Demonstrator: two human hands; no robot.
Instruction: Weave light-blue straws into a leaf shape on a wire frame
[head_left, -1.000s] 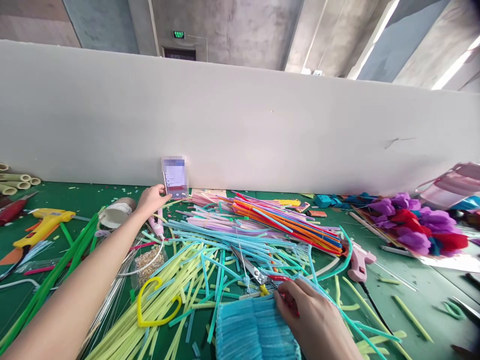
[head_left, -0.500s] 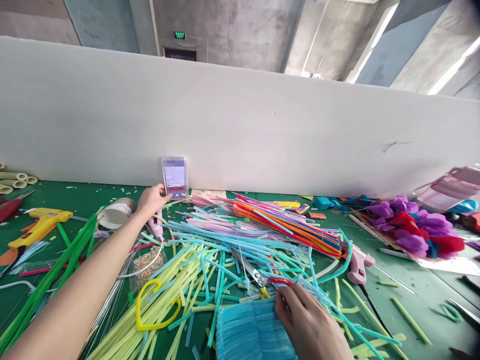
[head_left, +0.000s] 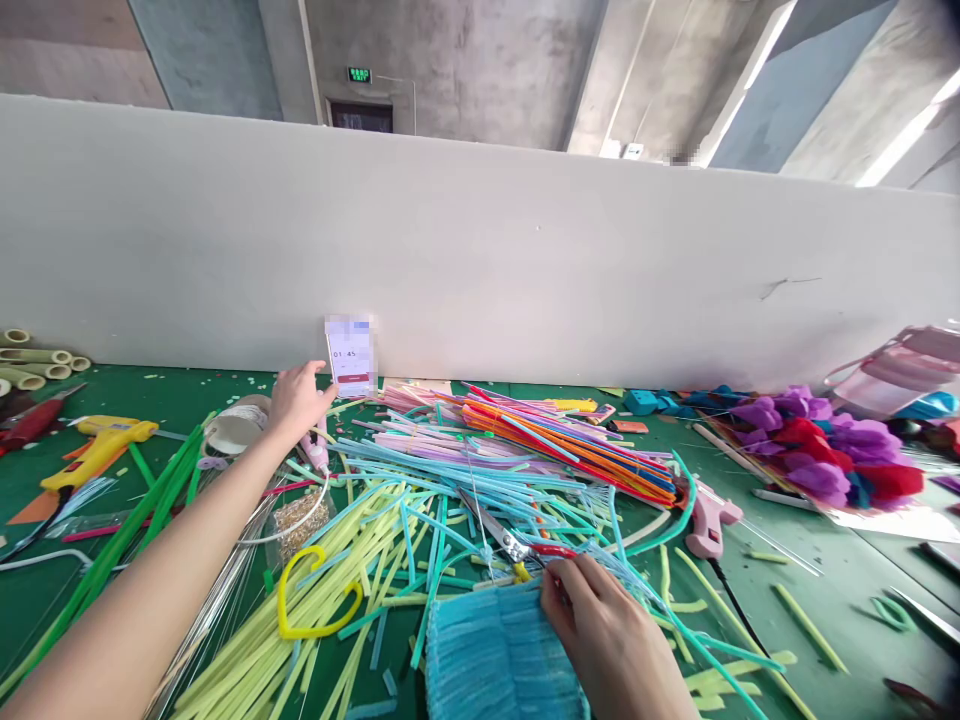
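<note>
My left hand [head_left: 298,398] reaches out to the phone [head_left: 352,358] leaning on the white partition. Its fingers are apart at the phone's left edge, holding nothing; whether a fingertip touches the phone, I cannot tell. The screen reads 01:45 above a red bar. My right hand [head_left: 611,630] is closed at the upper right edge of a blue panel of pipe cleaners [head_left: 495,650], with the fingertips partly hidden. Just beyond it lie scissors [head_left: 516,546] with red on the handle, blades pointing away to the left, on loose light blue pipe cleaners [head_left: 450,475].
Yellow-green pipe cleaners [head_left: 300,610] and a yellow heart-shaped loop [head_left: 282,600] lie front left. A yellow glue gun [head_left: 105,450] is at left, a pink glue gun [head_left: 709,525] at right. Orange pipe cleaners [head_left: 570,450] lie centrally. Purple and red flowers [head_left: 832,445] sit far right.
The phone screen has switched from a page with lines of text to the 01:45 display. My left hand has drawn back slightly from the screen. My right hand stays at the blue panel.
</note>
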